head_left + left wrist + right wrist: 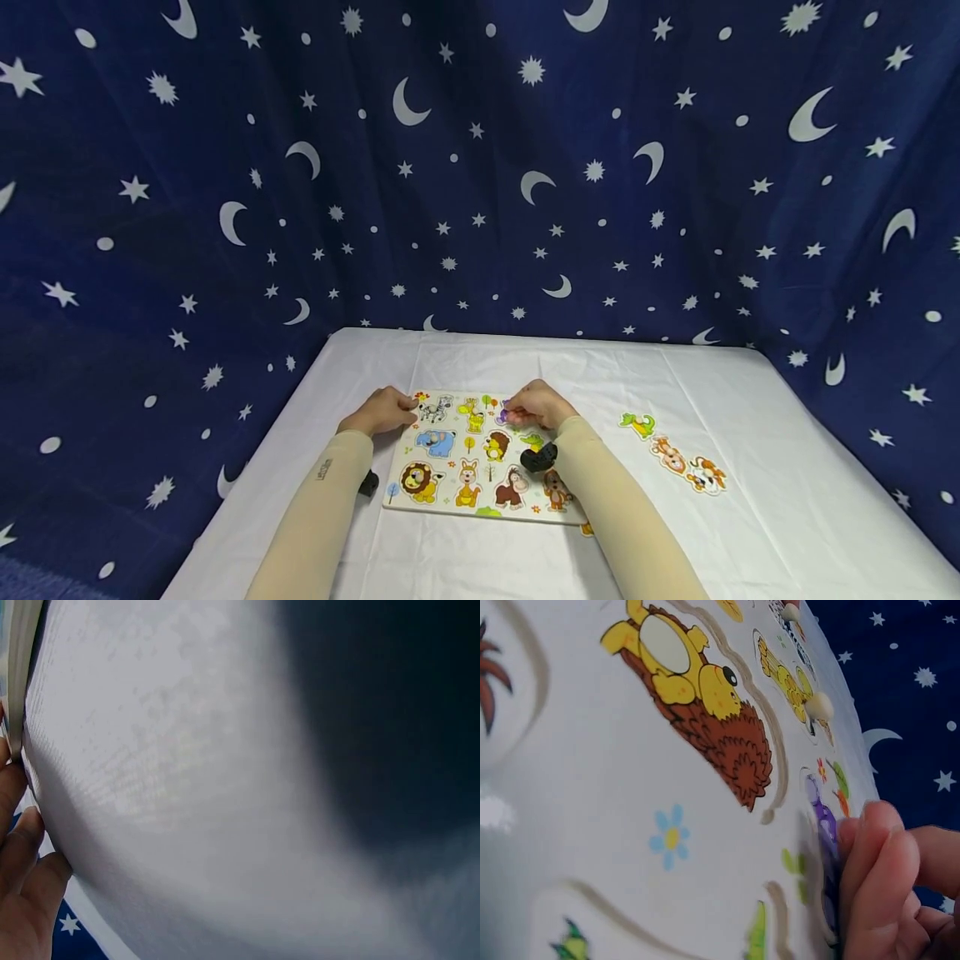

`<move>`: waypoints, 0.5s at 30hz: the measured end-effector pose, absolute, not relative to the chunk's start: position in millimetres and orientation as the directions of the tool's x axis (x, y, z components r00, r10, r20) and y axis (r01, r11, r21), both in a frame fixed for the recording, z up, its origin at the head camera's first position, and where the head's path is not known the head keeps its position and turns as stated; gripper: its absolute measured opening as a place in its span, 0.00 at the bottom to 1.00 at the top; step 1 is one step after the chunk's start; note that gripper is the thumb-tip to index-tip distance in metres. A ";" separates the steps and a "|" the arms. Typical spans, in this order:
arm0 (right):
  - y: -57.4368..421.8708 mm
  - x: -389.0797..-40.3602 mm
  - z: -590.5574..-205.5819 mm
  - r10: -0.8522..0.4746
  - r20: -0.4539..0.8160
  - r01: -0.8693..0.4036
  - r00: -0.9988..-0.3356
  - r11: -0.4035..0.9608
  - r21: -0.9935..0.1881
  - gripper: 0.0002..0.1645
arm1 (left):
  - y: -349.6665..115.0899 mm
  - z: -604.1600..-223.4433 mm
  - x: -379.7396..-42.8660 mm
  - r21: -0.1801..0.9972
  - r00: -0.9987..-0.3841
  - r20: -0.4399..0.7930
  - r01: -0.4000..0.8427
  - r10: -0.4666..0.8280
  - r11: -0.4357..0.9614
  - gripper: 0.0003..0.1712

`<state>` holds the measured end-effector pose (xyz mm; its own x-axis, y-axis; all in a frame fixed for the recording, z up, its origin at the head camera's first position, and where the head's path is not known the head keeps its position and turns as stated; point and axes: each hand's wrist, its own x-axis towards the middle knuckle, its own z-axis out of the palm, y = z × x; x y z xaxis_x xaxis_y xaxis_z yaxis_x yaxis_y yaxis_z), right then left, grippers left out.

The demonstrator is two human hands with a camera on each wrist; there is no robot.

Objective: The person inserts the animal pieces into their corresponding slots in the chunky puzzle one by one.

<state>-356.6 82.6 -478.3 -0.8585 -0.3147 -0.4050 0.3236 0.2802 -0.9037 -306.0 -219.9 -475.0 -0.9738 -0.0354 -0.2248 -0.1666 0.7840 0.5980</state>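
Note:
A white animal puzzle board lies on the table. At its upper left corner my left hand grips the edge, near the zebra. In the left wrist view, that hand's fingers lie along the board's side by the white cloth. My right hand pinches a purple animal piece at its recess by the upper right corner; the fingers cover much of the piece. A giraffe piece with a round wooden knob sits nearby. The hedgehog recess shows its printed picture.
Loose pieces lie right of the board: a green crocodile, a brown-and-pink animal and an orange animal. Another orange piece peeks out beside the right forearm. A blue star-patterned curtain hangs behind the white-covered table.

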 end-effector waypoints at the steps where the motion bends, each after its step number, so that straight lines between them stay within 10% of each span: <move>1: 82.8 -356.2 -478.1 -0.314 -0.405 0.319 -0.859 0.290 -0.902 0.07 | -219.3 -475.1 -306.0 0.599 -0.973 -0.227 -0.167 -0.034 0.783 0.24; 15: 89.4 -348.4 -472.0 -0.312 -0.362 0.249 -0.879 0.347 -0.904 0.08 | -220.1 -476.5 -309.6 0.590 -0.972 -0.233 -0.162 -0.025 0.791 0.24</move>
<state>-348.4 89.4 -472.0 -0.8787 -0.3115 -0.3618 0.2493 0.3469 -0.9042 -309.6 -220.1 -476.5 -0.9722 -0.0253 -0.2327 -0.1617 0.7912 0.5897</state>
